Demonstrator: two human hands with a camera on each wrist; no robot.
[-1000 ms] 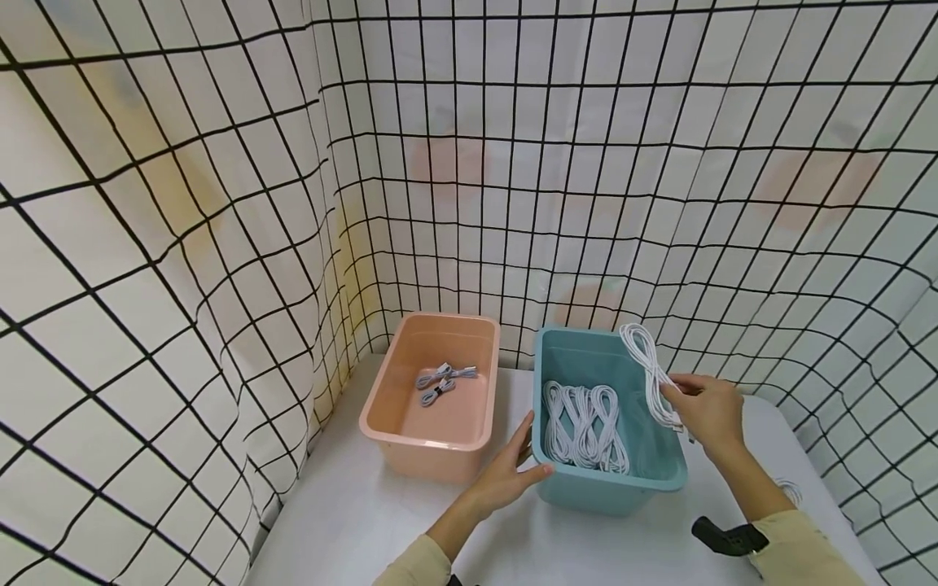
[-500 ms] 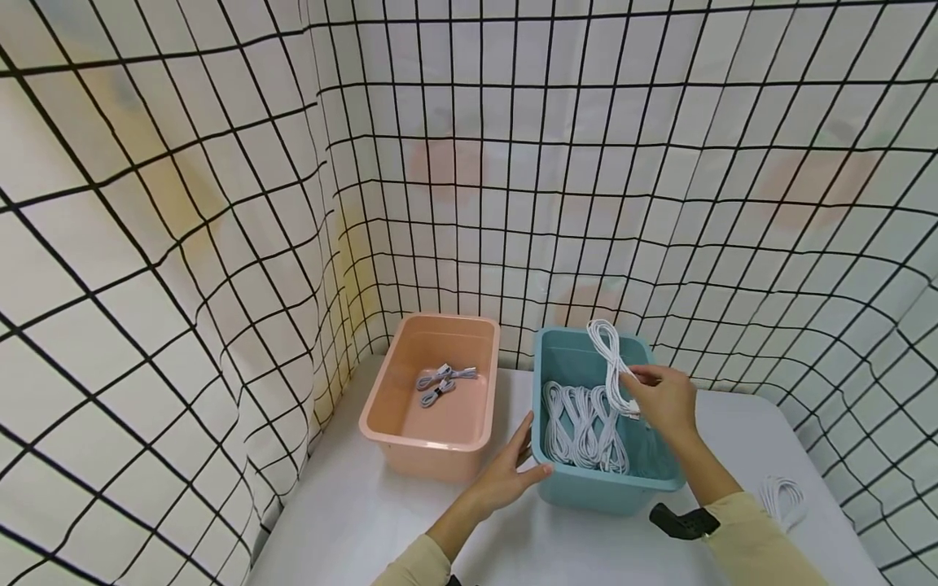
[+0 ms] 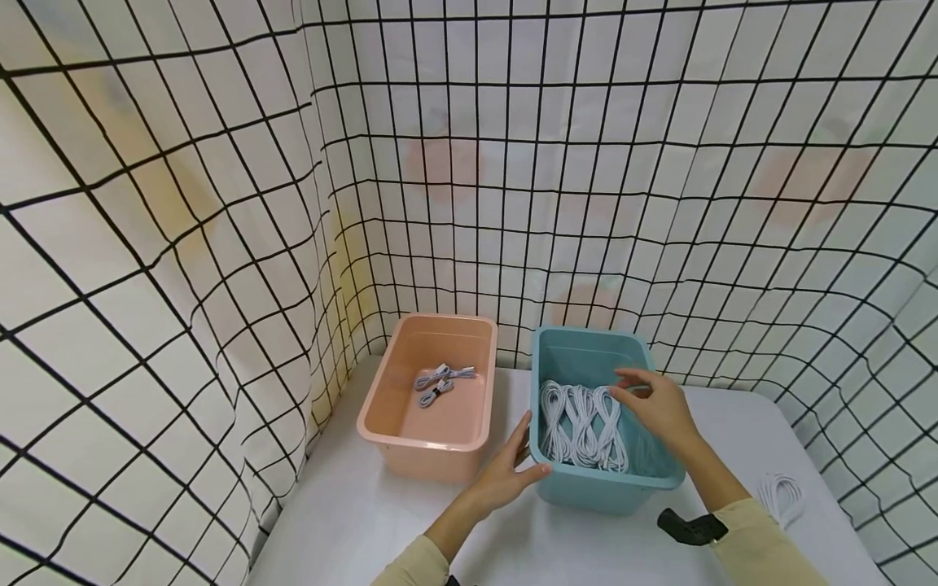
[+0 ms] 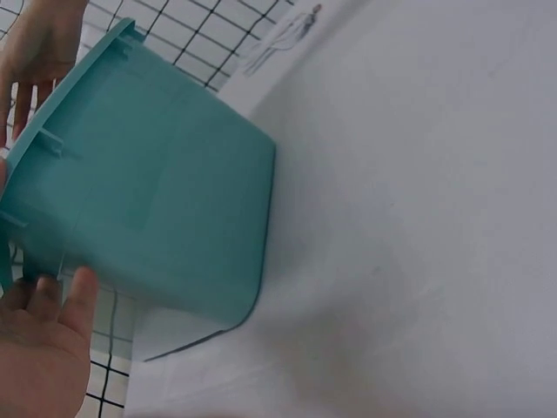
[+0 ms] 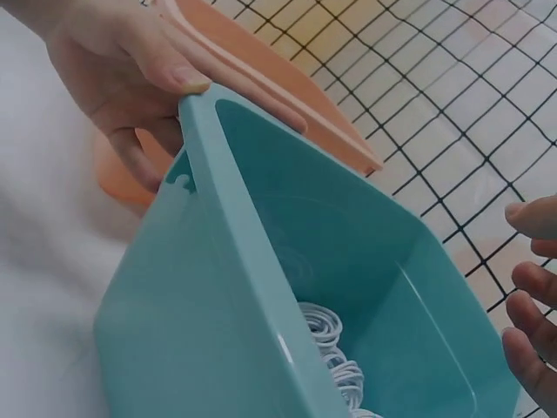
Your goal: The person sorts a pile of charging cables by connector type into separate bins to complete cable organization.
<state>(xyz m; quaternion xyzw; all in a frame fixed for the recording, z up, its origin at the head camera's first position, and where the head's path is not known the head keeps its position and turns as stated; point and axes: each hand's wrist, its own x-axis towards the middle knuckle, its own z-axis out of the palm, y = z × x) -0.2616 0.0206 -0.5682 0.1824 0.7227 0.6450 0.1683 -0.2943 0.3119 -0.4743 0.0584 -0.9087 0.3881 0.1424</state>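
Note:
The teal bin (image 3: 611, 492) stands on the white table, and several white coiled cables (image 3: 582, 427) lie side by side on its left floor. My left hand (image 3: 500, 478) holds the bin's near left corner; in the right wrist view its thumb (image 5: 187, 77) lies on the rim and its fingers spread along the outside. Over the bin, my right hand (image 3: 661, 408) hovers with loosely bent fingers, right by the top of the rightmost coil. Nothing shows between its spread fingertips (image 5: 520, 274) in the right wrist view.
Left of the teal bin stands a peach bin (image 3: 425, 457) with two small grey tied cables (image 3: 444, 382) inside. Another white coiled cable (image 3: 782, 498) lies on the table at the right. Black grid netting (image 3: 506, 203) over pale sheets encloses the table (image 3: 352, 521).
My right hand has carried a white coiled cable leftward over the teal bin, lowered it beside the others and let go. My left hand has stayed at the corner.

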